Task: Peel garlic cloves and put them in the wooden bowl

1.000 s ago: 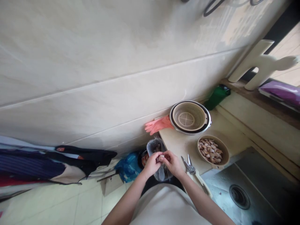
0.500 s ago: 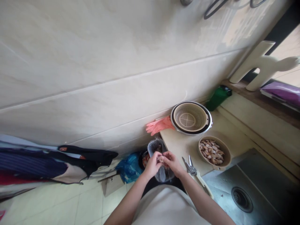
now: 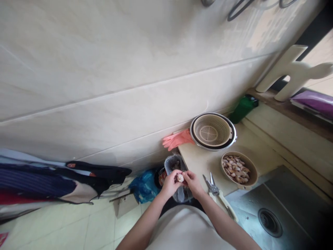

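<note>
Over a bin lined with clear plastic [image 3: 170,161], my left hand [image 3: 170,184] has its fingers closed round a pale garlic bulb [image 3: 180,178]. My right hand [image 3: 193,184] pinches at the bulb's right side, fingertips touching it. Below the hands, the bin holds scraps too blurred to make out fully. On the counter to the right, a beige bowl [image 3: 254,173] contains many garlic cloves [image 3: 235,169] with pinkish skins. Kitchen scissors [image 3: 213,189] with cream handles lie partly spread near my right forearm.
A beige colander [image 3: 209,130] sits inside a dark, metal-rimmed bowl near the wall. Pink rubber gloves [image 3: 178,139] hang at the counter's corner. A green bottle [image 3: 244,108] stands behind. The sink [image 3: 247,211] is at right; a blue plastic bag [image 3: 145,187] lies at left.
The garlic bulb has turned between my fingers and shows more of its pale face. My right hand has shifted slightly to the right, and its fingers have drawn back a little.
</note>
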Demonstrator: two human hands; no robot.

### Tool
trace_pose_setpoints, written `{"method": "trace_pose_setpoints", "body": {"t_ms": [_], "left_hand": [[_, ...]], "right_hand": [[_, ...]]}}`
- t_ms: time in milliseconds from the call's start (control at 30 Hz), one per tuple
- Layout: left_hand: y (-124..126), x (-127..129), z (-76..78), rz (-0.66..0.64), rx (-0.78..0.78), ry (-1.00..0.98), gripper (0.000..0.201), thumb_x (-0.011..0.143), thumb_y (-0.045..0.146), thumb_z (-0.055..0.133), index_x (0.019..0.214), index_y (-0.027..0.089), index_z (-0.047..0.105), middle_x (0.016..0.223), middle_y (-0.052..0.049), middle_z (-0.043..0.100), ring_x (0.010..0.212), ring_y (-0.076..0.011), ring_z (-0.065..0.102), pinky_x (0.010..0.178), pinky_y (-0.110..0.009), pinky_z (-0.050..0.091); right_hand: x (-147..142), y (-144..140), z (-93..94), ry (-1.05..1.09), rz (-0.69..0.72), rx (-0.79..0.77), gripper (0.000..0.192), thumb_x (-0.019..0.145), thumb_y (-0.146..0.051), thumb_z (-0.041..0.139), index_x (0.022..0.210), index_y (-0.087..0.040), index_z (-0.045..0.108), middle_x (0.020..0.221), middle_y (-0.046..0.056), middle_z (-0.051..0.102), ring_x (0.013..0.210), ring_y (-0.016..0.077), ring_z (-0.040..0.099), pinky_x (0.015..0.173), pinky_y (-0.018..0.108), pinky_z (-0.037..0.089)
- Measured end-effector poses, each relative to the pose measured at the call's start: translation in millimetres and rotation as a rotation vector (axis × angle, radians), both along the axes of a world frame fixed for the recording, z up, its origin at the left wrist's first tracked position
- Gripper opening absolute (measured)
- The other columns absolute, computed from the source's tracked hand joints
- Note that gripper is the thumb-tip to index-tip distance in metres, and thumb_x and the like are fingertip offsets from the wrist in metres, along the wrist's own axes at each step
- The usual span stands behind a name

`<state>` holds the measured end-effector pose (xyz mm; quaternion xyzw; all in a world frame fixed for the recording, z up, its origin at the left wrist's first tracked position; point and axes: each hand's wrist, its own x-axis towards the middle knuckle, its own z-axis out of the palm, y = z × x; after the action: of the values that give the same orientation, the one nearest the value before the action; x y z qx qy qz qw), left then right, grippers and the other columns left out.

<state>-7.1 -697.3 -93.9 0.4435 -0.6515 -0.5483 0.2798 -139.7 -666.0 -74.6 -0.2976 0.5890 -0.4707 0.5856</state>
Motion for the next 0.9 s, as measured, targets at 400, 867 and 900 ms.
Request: {"method": "trace_pose_setpoints", "body": {"t_ms": [400,867,900], "left_hand": [[-1,8,3.5,-0.129,0.045,0.013,0.067,0.058,0.006,0.069,0.121,0.024,0.052,0.094,-0.003,0.065,0.084,-0.0174,0.061,0.079,-0.031,0.048],[-4,10,-23.3,0.090,0.022,-0.137,0.024,0.065,0.024,0.068,0.084,0.017,0.056,0.069,0.002,0.060,0.064,-0.0136,0.056,0.060,-0.023,0.044],[-4,8,-22.4,0.093,0.007,-0.163,0.022,0.067,0.023,0.066,0.085,0.018,0.055,0.067,0.003,0.058,0.061,-0.0131,0.055,0.058,-0.023,0.043]], "right_hand": [[1,-5,-12.5,-0.048,0.084,0.151,0.041,0.062,-0.057,0.061,0.062,-0.019,0.045,0.045,-0.008,0.045,0.036,0.0051,0.035,0.037,0.019,0.025],[0,3,-4.5,0.619,0.165,-0.208,0.031,0.080,-0.047,0.050,0.072,-0.019,0.058,0.072,0.004,0.060,0.069,0.0173,0.055,0.064,0.028,0.042],[1,4,-2.9,0.667,0.189,-0.219,0.032,0.080,-0.048,0.051,0.070,-0.019,0.060,0.072,0.004,0.060,0.070,0.0176,0.055,0.065,0.028,0.041]]}}
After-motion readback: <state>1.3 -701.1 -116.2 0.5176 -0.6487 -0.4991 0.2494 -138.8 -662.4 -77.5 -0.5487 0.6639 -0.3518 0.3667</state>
